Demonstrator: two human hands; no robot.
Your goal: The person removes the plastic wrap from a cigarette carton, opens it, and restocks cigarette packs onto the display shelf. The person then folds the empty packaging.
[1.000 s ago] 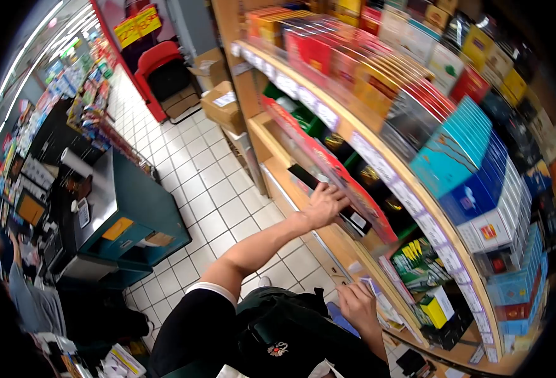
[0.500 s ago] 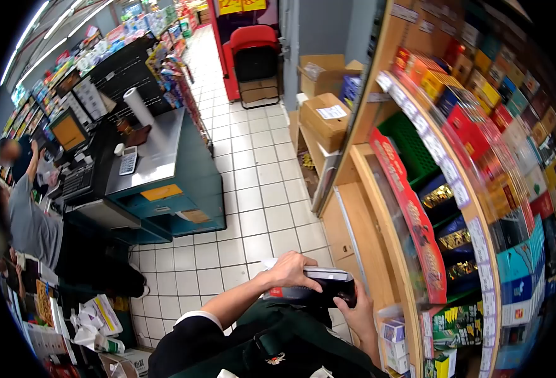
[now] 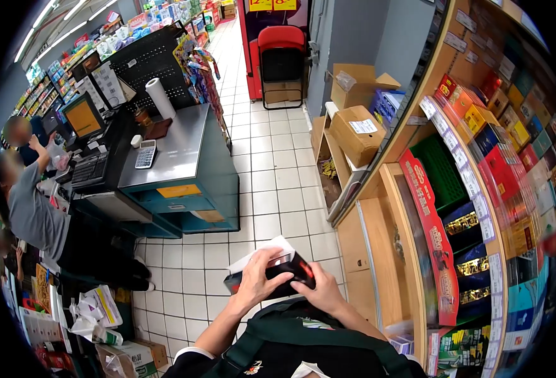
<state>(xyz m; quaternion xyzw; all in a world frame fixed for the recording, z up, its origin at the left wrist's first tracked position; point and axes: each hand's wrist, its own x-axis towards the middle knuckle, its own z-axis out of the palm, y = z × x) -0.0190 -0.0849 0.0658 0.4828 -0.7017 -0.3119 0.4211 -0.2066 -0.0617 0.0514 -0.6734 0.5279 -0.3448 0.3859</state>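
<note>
A black box with a white top edge and some red on its side is held in front of my body, above the tiled floor. My left hand grips its left part, with the fingers over the top and the thumb on the near side. My right hand holds its right end, thumb on the near face. What is printed on the box is too small to read.
At the left, a counter bears a calculator and a keyboard; a person in grey stands behind it. Shelves with packets rise at the right. Cardboard boxes and a red chair are further back.
Both hands, earlier at the shelf, have come away from it with the black box. Since half a second ago the box has moved left and tilted. The view has turned toward the aisle.
</note>
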